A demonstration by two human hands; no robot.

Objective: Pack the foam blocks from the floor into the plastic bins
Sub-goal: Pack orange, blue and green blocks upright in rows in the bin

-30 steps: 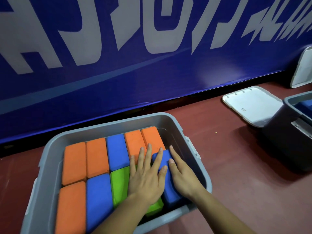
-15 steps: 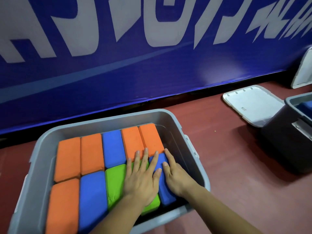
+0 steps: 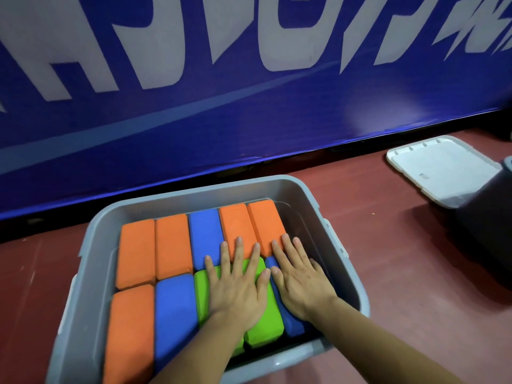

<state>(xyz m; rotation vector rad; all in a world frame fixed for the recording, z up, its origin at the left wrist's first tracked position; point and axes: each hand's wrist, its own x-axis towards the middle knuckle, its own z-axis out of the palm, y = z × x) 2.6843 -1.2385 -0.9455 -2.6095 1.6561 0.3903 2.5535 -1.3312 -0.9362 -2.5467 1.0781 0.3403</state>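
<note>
A grey plastic bin (image 3: 91,273) sits on the red floor, packed with several foam blocks in two rows: orange (image 3: 137,250), blue (image 3: 174,309) and green (image 3: 202,295) ones. My left hand (image 3: 235,286) lies flat with spread fingers on the green blocks in the near row. Beside it, my right hand (image 3: 299,278) presses flat on a blue block (image 3: 292,325) at the bin's right end. Both hands have straight fingers and hold nothing.
A blue banner wall (image 3: 249,120) runs close behind the bin. A white lid (image 3: 440,167) lies on the floor at the right, next to a dark grey bin (image 3: 487,231) at the frame's edge. Bare red floor (image 3: 401,286) lies between the two bins.
The blue block under my right hand has sunk down level with the others. Both hands slid slightly forward over the blocks, and the view shifted so the bin sits more to the right.
</note>
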